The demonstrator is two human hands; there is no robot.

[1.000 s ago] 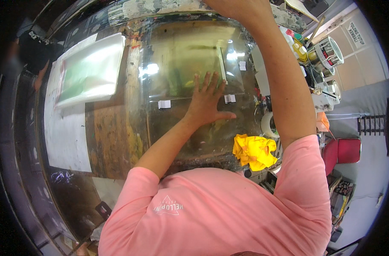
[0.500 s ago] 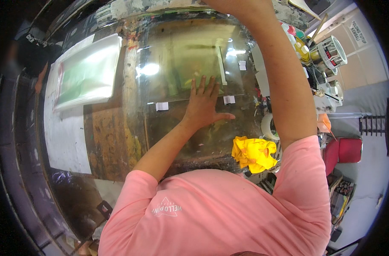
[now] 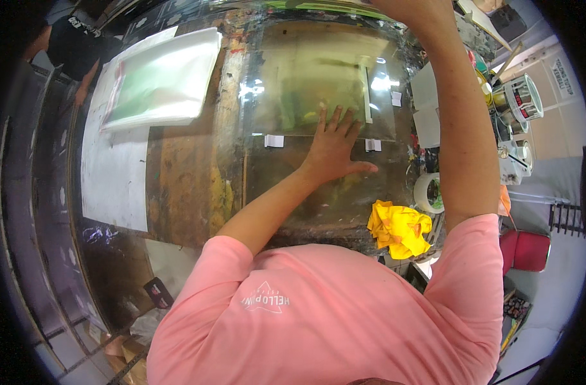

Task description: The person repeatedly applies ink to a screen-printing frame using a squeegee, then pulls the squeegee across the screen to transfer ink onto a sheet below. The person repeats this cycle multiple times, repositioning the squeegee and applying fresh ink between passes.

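Observation:
My left hand (image 3: 334, 146) lies palm down with fingers spread, on the near edge of a clear, yellowish sheet (image 3: 318, 70) on the glass-like work surface. Small white tabs (image 3: 274, 141) sit along the sheet's near edge, another tab (image 3: 396, 98) by its right edge. A narrow white strip (image 3: 367, 93) runs along the right part of the sheet. My right arm (image 3: 469, 122) stretches far forward; only the base of my right hand (image 3: 416, 8) shows at the upper edge. Its fingers and anything they touch are out of view.
A stack of clear plastic-like sheets (image 3: 167, 77) rests on white paper (image 3: 116, 186) at left. A crumpled yellow cloth (image 3: 401, 230) and a tape roll (image 3: 429, 192) lie near right. Paint cans (image 3: 523, 97) stand beyond my right arm. Another person's arm (image 3: 84, 86) is at far left.
The whole view has shifted, so the table and things on it appear further right and slightly higher. My left hand stays spread on the sheet; my right arm stays stretched forward.

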